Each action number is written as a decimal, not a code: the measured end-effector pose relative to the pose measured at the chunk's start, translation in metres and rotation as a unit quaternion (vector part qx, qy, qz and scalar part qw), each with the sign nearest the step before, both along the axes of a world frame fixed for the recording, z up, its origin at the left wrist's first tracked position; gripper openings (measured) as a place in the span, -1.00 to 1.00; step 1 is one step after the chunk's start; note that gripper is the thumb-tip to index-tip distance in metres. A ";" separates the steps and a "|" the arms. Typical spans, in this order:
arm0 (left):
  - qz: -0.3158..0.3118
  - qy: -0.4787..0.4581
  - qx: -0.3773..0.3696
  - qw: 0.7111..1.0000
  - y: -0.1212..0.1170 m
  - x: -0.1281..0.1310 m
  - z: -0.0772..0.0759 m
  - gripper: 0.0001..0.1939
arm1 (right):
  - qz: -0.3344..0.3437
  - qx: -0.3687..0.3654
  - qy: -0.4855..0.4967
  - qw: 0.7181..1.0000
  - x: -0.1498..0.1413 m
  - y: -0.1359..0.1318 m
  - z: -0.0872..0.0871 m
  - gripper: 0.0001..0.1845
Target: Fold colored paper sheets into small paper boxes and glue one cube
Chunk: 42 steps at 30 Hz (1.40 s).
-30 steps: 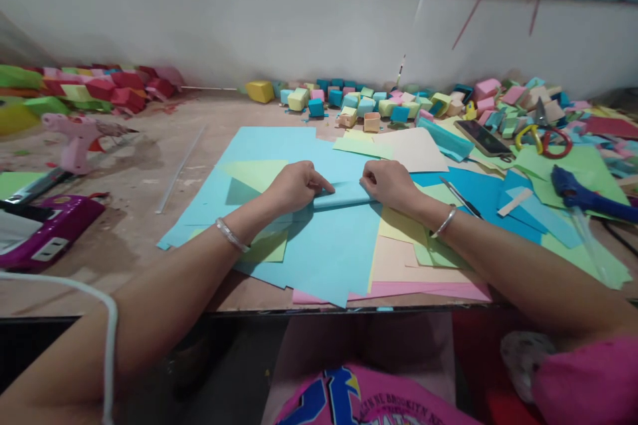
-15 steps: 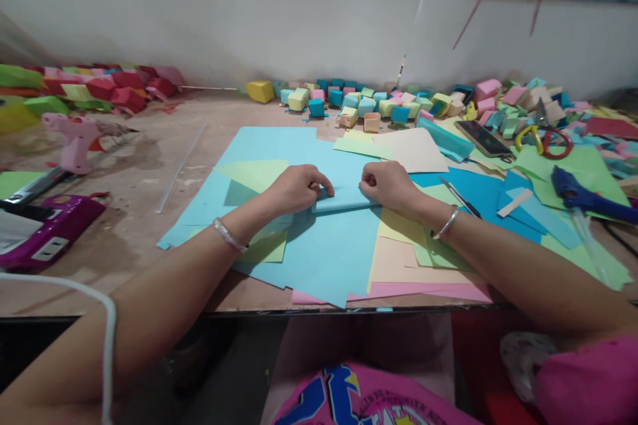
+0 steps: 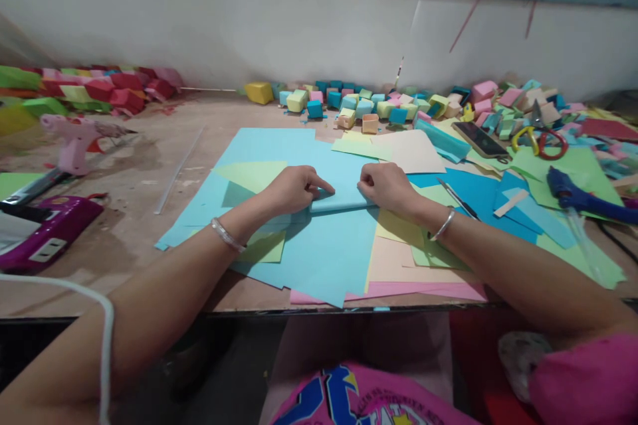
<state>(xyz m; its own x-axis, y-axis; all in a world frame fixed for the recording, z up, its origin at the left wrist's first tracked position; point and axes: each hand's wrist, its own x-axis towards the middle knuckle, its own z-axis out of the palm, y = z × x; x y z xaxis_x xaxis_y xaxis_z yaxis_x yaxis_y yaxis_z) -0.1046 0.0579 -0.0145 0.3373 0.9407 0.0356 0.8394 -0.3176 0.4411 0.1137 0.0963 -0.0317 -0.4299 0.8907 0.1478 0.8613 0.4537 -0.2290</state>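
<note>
A light-blue sheet of paper [image 3: 341, 198] is folded over, its rounded fold facing me. My left hand [image 3: 296, 187] is at its left end, index finger stretched along the top and the other fingers curled at the edge. At the right end, my right hand [image 3: 387, 187] is closed, with fingertips pinched on the paper; the exact grip is partly hidden. Beneath lie larger light-blue sheets [image 3: 319, 259], and a pale-green piece [image 3: 254, 174] lies beside my left hand.
Folded paper cubes [image 3: 349, 103] line the back. On the right are scissors [image 3: 541, 139], a phone [image 3: 481, 140], a pen [image 3: 458, 199] and a blue glue gun [image 3: 573, 192]. A pink glue gun [image 3: 74, 143] and a purple device [image 3: 52, 232] stand left. A white cable [image 3: 107, 339] crosses my left arm.
My left index finger has straightened out over the folded paper. My right hand stays at the right end, almost unmoved. The whole view has shifted slightly.
</note>
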 end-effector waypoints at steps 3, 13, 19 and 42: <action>0.000 0.002 -0.001 1.000 0.000 0.001 0.000 -0.56 | 0.004 0.000 -0.005 1.000 0.000 0.000 -0.001 -0.84; -0.013 0.016 0.055 0.998 0.003 -0.002 -0.007 -0.62 | 0.011 -0.004 -0.003 1.000 0.000 0.001 -0.001 -0.84; -0.133 -0.018 0.061 0.989 0.004 -0.004 -0.008 -0.58 | 0.016 0.003 -0.017 1.000 -0.001 0.000 -0.002 -0.84; -0.136 0.044 0.060 0.988 0.005 0.004 -0.008 -0.46 | 0.022 0.007 -0.024 0.999 0.000 0.002 -0.002 -0.85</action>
<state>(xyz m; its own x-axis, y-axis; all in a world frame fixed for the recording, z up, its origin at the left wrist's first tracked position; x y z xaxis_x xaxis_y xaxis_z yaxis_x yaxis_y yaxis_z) -0.1010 0.0633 -0.0222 0.5843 0.8052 0.1013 0.7489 -0.5830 0.3149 0.1141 0.0985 -0.0340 -0.4757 0.8687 0.1380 0.8502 0.4943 -0.1814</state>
